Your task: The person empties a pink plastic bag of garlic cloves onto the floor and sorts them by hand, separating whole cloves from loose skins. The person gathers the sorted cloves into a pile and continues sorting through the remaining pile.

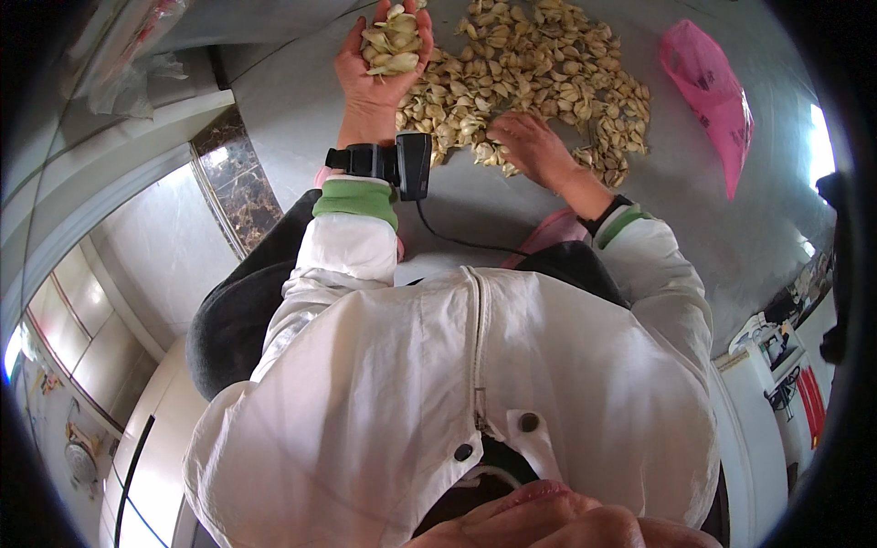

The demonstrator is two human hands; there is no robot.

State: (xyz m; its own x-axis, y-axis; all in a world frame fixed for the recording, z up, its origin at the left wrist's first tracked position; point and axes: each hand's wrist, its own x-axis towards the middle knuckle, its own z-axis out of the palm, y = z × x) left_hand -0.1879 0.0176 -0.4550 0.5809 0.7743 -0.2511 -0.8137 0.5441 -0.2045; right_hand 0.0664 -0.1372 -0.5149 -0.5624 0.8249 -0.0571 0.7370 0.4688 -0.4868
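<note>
Palm up, my left hand (381,89) cups a heap of pale garlic cloves (393,42) at the left edge of a pile. Its fingers curl up around them. The pile of loose garlic cloves (541,75) is spread over the grey floor before me, many still in dry, papery skin. My right hand (533,147) reaches down to the near edge of this pile, back of the hand upward. Its fingertips touch cloves there, but whether they grip one is hidden.
A pink plastic bag (712,96) lies on the grey floor (692,226) right of the pile. A black device (414,166) is strapped to my left wrist, with a cable (452,238) trailing from it. Clear plastic wrapping (130,85) is at upper left, near a dark marbled strip (240,178).
</note>
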